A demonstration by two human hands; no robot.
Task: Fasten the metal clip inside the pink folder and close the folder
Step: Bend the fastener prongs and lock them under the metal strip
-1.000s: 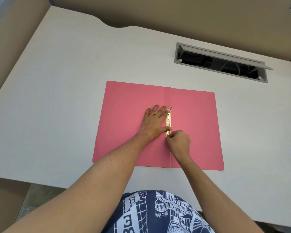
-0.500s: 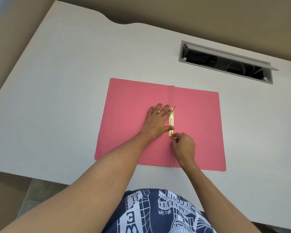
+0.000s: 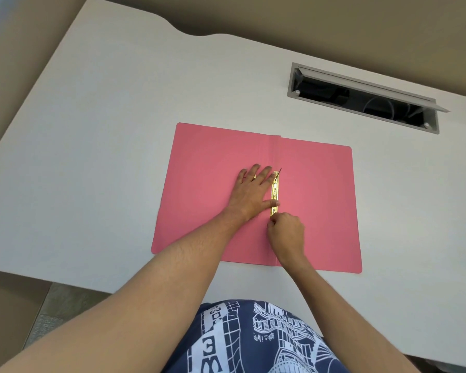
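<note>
The pink folder (image 3: 318, 200) lies open and flat on the white desk. A gold metal clip (image 3: 275, 191) runs along its centre fold, and a thin prong sticks up at the clip's far end. My left hand (image 3: 252, 193) lies flat on the left leaf, fingers spread, thumb pressing across the lower part of the clip. My right hand (image 3: 287, 235) is curled just below the clip, its fingertips pinched at the clip's near end; what they grip is hidden.
The white desk (image 3: 105, 157) extends far to the left and behind the folder. A grey cable hatch (image 3: 366, 96) stands open at the back right with cables inside. The desk's front edge runs close to my body.
My right hand has stayed pinched at the clip's near end, shifting only slightly. My left hand keeps pressing in place. The camera has drifted, so the folder sits a little further right in view.
</note>
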